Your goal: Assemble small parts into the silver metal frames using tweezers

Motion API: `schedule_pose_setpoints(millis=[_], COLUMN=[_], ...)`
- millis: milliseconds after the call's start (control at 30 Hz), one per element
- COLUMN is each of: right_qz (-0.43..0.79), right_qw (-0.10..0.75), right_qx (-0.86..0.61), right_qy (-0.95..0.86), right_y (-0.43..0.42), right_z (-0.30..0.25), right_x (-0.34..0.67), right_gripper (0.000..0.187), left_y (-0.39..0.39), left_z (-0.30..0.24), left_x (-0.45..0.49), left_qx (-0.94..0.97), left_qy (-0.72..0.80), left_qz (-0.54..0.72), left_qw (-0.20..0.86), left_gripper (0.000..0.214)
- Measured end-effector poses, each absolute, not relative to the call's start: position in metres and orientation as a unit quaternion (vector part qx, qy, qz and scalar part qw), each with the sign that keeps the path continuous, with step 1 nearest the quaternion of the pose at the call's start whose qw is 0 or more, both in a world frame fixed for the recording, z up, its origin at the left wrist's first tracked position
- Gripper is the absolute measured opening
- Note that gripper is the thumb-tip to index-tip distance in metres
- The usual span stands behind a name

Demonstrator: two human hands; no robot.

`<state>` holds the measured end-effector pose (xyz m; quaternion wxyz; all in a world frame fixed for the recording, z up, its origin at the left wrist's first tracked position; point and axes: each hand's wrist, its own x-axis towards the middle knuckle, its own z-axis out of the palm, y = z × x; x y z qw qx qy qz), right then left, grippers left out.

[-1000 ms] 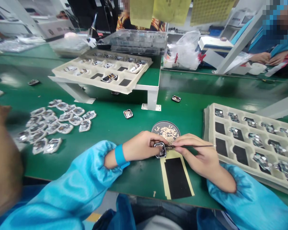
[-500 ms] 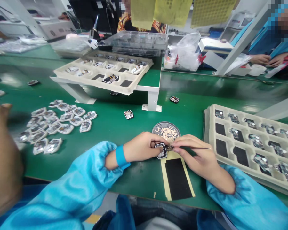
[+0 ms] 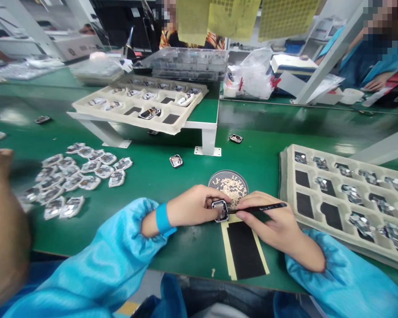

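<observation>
My left hand (image 3: 199, 205) holds a small smartwatch case (image 3: 220, 211), a rounded square with a pale rim and a dark inside, between thumb and fingers. My right hand (image 3: 273, 221) is closed in a pinch around black tweezers (image 3: 263, 207), whose tips reach the case's right edge. Whether the tips grip anything is too small to tell. Just beyond both hands sits a round grey dish (image 3: 213, 180) with many tiny cream-coloured pieces (image 3: 230, 185). A black pad (image 3: 247, 251) edged with yellow tape lies below the hands.
Many wrapped watch cases (image 3: 72, 179) lie at left, near another person's blurred arm (image 3: 5, 221). A loose case (image 3: 176, 160) lies ahead. A moulded tray (image 3: 288, 176) of parts stands at right; another tray (image 3: 172, 128) rests on a raised stand (image 3: 208, 140).
The tweezers have turned in my right hand, so their broad black side now shows. The case in my left hand is tilted slightly differently. The whole view has shifted a little.
</observation>
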<state>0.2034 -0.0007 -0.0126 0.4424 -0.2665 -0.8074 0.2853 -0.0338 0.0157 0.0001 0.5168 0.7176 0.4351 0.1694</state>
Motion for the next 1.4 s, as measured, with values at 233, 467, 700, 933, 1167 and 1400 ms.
schedule_pose_setpoints(millis=[233, 467, 700, 933, 1167, 1400], right_qz=[0.453, 0.48, 0.324, 0.301, 0.295, 0.331], right_qw=[0.37, 0.425, 0.491, 0.502, 0.503, 0.504], right_qx=[-0.319, -0.315, -0.27, -0.256, -0.25, -0.259], right_qy=[-0.746, -0.7, -0.762, -0.769, -0.773, -0.755], right_y=[0.004, 0.004, -0.001, -0.002, -0.001, 0.0], right_z=[-0.008, -0.006, -0.007, -0.006, -0.007, -0.012], right_x=[0.211, 0.212, 0.204, 0.202, 0.201, 0.201], right_gripper=[0.006, 0.007, 0.024, 0.024, 0.026, 0.02], left_y=[0.017, 0.018, 0.012, 0.012, 0.012, 0.013], left_z=[0.001, 0.004, 0.01, 0.01, 0.009, 0.006], left_x=[-0.036, -0.036, -0.03, -0.026, -0.026, -0.028], left_qx=[0.732, 0.719, 0.696, 0.686, 0.678, 0.665], left_qy=[0.418, 0.422, 0.362, 0.37, 0.371, 0.356], left_qz=[0.163, 0.153, 0.205, 0.22, 0.22, 0.219], left_qw=[0.513, 0.531, 0.585, 0.587, 0.596, 0.619], left_gripper=[0.036, 0.037, 0.047, 0.047, 0.049, 0.049])
